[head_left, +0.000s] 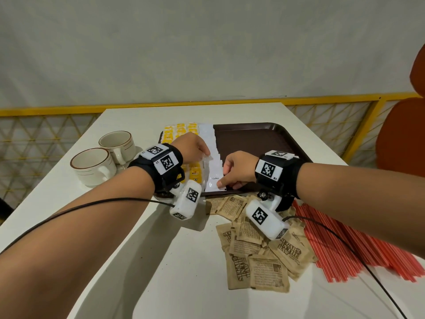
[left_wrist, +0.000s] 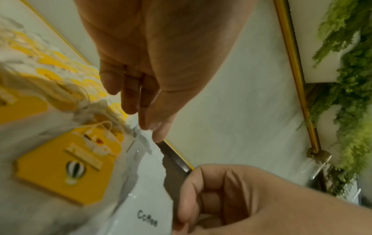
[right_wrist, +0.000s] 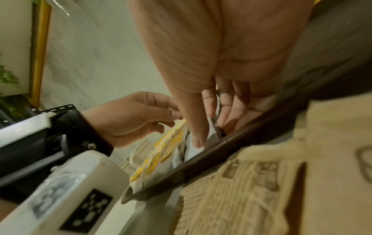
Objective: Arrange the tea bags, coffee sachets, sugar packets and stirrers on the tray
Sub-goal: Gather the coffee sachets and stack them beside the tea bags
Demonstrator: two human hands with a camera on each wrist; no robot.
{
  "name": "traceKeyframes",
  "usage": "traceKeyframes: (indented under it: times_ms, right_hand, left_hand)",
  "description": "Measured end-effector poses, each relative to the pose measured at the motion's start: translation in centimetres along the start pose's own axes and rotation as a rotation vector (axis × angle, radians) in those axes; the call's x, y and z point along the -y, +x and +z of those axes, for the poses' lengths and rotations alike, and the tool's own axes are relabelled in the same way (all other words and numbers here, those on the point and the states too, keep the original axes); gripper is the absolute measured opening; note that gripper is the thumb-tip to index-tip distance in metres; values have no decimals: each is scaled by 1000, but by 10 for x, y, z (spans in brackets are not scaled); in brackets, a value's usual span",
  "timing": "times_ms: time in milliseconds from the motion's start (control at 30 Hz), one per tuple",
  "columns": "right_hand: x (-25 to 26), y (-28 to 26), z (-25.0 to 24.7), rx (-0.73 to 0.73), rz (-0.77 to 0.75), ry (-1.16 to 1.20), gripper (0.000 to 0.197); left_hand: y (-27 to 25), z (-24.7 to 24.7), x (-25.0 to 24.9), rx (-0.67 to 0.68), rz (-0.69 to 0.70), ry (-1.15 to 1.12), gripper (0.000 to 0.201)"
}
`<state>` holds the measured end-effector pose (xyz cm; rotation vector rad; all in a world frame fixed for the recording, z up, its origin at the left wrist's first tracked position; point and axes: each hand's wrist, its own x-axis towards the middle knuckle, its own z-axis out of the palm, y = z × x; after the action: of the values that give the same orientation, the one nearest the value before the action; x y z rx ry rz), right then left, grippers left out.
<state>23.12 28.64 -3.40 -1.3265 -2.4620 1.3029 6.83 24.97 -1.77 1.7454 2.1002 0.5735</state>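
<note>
A dark brown tray (head_left: 257,137) lies on the white table. Yellow tea bags (head_left: 178,131) fill its left side, and beside them runs a row of overlapping white coffee sachets (head_left: 208,137). My left hand (head_left: 205,155) pinches the crinkled top edge of a sachet in mid-row between thumb and forefinger (left_wrist: 150,127). My right hand (head_left: 226,180) pinches the right edge of the nearest sachet (head_left: 215,178), printed "Coffee" (left_wrist: 148,217), with the thumb (right_wrist: 198,139) on top. Brown sugar packets (head_left: 255,247) and red stirrers (head_left: 358,247) lie on the table in front of the tray.
Two beige cups (head_left: 93,165) (head_left: 117,143) stand left of the tray. The tray's right half (head_left: 264,143) is bare. A yellow mesh railing (head_left: 322,120) runs behind the table, and an orange chair (head_left: 402,134) stands at the right. Cables (head_left: 92,204) trail from both wrists.
</note>
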Motion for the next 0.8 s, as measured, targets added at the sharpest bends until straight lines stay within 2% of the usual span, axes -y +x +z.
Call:
traceKeyframes:
  times_ms: [233, 300, 367, 400, 467, 533, 800]
  right_hand:
    - [2, 2, 0, -48, 20, 16, 24]
    - [0, 1, 0, -118, 34, 102, 23]
    - [-5, 4, 1, -201, 47, 255, 9]
    - [-6, 3, 3, -209, 56, 311, 20]
    - [-6, 4, 9, -170, 91, 321, 57]
    - [-4, 4, 18, -119, 80, 303, 73]
    - [1, 8, 31, -128, 119, 270, 71]
  left_hand:
    - [-25, -15, 18, -258, -95, -495, 23]
    - [-38, -16, 30, -316, -135, -526, 25]
    - [-51, -15, 42, -350, -203, -559, 33]
    - [-58, -14, 46, -346, -241, -581, 38]
    - [-69, -9, 49, -321, -298, -626, 46]
    - [-75, -4, 47, -304, -317, -695, 48]
    - [-74, -1, 48, -199, -387, -788, 49]
